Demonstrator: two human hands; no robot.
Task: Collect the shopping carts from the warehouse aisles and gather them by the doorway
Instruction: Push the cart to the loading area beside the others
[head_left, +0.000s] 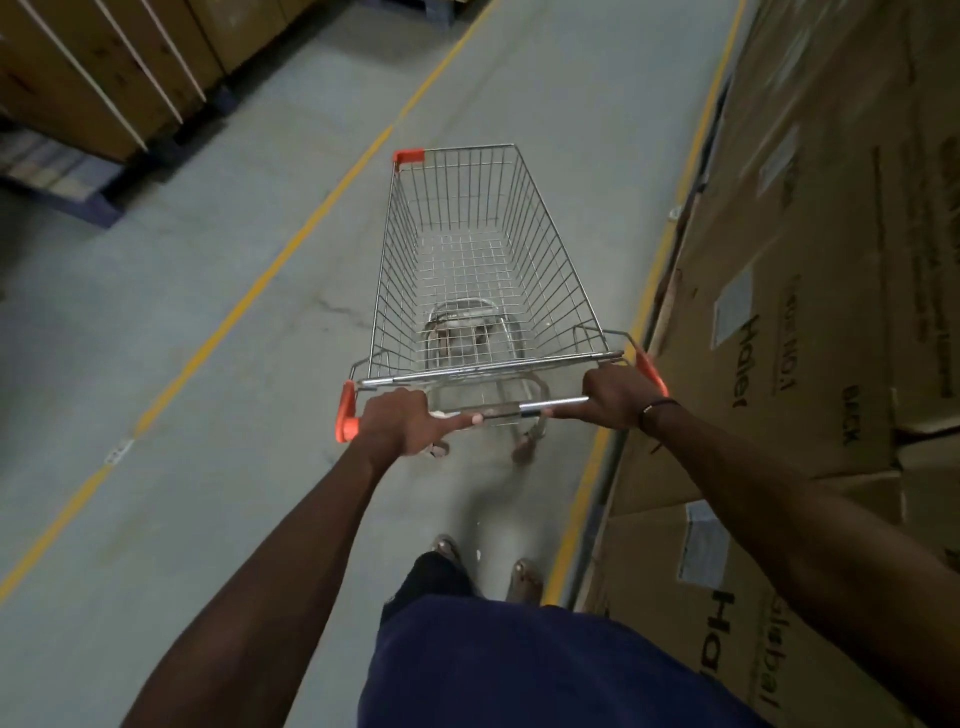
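From the head camera, a shopping cart (483, 260) of shiny wire mesh, its basket tapering toward the far end and tipped with orange plastic corners, stands on the smooth grey concrete floor (182, 260) between two yellow lines (291, 244), beside tall brown cardboard boxes (810, 291). The left hand (400, 423) and right hand (618, 395) each curl tightly round the chrome handle bar (519, 410), the basket stretching straight ahead of them.

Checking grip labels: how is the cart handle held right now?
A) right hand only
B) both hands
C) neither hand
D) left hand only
B: the left hand and the right hand each wrap their fingers round the handle of the cart, one near each orange end cap.
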